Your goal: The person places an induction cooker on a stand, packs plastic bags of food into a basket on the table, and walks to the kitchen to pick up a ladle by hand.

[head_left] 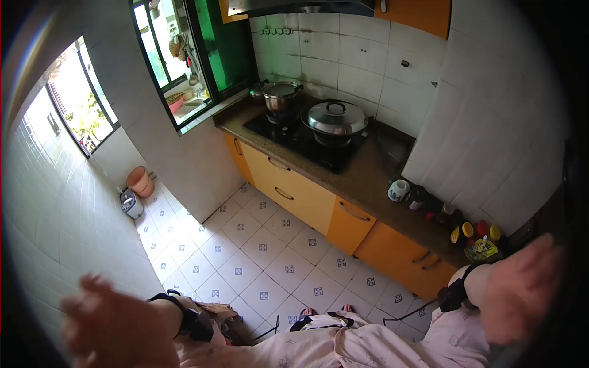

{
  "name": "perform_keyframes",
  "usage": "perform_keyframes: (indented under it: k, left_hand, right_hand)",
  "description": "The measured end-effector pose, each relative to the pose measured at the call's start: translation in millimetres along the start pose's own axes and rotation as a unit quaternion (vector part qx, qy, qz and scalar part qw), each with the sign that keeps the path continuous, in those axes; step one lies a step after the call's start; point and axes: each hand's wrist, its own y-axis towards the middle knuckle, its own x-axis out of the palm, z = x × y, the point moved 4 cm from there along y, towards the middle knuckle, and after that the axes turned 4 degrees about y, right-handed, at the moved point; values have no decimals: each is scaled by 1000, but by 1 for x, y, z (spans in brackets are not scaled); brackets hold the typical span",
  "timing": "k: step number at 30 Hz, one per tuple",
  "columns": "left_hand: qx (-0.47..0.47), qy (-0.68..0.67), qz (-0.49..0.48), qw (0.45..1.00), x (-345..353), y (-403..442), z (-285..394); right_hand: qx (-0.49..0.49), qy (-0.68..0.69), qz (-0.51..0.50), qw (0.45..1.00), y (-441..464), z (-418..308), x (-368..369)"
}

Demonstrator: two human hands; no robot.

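Note:
My left hand [116, 325] is raised close to the camera at the lower left, blurred, with its fingers loosely apart. No object shows in it. My right hand [521, 288] is held up at the lower right, also blurred, thumb and fingers spread and nothing visible between them. A dark strap circles each wrist. Nearest to the right hand, on the counter behind it, are a yellow-green packet [481, 249] and several jars with red and yellow lids [467, 230]. Neither hand appears to touch anything.
On the black stove [331, 161] sit a lidded wok [336, 118] and a steel pot [281, 97]. A brown counter [368, 184] tops orange cabinets [392, 251]. A patterned mug [399, 190] stands by the wall. Buckets [140, 182] stand on the tiled floor [264, 248]. A cardboard box [224, 311] is beside me.

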Motion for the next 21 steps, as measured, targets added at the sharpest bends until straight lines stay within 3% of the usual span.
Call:
perform_keyframes:
  k: [1, 2, 3, 4, 6, 8, 9, 10, 11, 12, 13, 15, 16, 17, 18, 19, 21]
  left_hand:
    - [-45, 90, -24, 995, 18, -17, -20]
    - [-159, 89, -21, 983, 21, -59, -43]
    - [-349, 46, -31, 936, 43, -86, -62]
    - [-466, 9, -93, 880, 55, -133, -86]
    - [-550, 12, -189, 814, 83, -253, -108]
    - [-630, 71, -343, 693, 89, -411, -82]
    - [-642, 29, -411, 647, 89, -492, -58]
    - [-681, 9, -445, 581, 93, -535, -28]
    - [-731, 19, -499, 465, 98, -556, 4]
    - [-713, 22, -528, 460, 95, -612, 34]
    - [-743, -21, -548, 385, 92, -660, 65]
    - [-805, -152, -514, 253, 103, -660, 120]
    - [-541, -221, -716, 381, 133, -651, 135]
    - [-201, -274, -820, 461, 155, -635, 154]
    - [-562, -318, -647, 405, 162, -612, 165]
    - [-504, -297, -694, 419, 189, -619, 168]
    - [-318, -261, -796, 445, 265, -636, 174]
  right_hand:
    - [47, -4, -12, 999, -16, 4, 5]
    - [117, -12, -34, 992, -35, 9, 15]
    - [250, -34, -49, 966, -47, 14, 26]
    - [379, -51, -64, 922, -70, 14, 42]
    - [542, -23, -161, 825, -155, 7, 43]
    - [660, -31, -154, 735, -258, -28, 25]
    - [690, -54, -169, 702, -312, -55, 6]
    - [720, -79, -181, 666, -356, -85, -16]
    - [724, -80, -175, 663, -380, -114, -38]
    - [769, -91, -148, 615, -404, -145, -63]
    - [813, -109, -114, 560, -422, -173, -89]
    - [831, -152, -92, 528, -441, -220, -142]
    - [838, -174, -88, 510, -448, -245, -172]
    - [843, -191, -79, 497, -458, -267, -199]
    - [845, -236, -113, 467, -466, -289, -225]
    - [864, -269, -79, 419, -474, -313, -250]
    - [838, -281, -157, 442, -488, -345, -291]
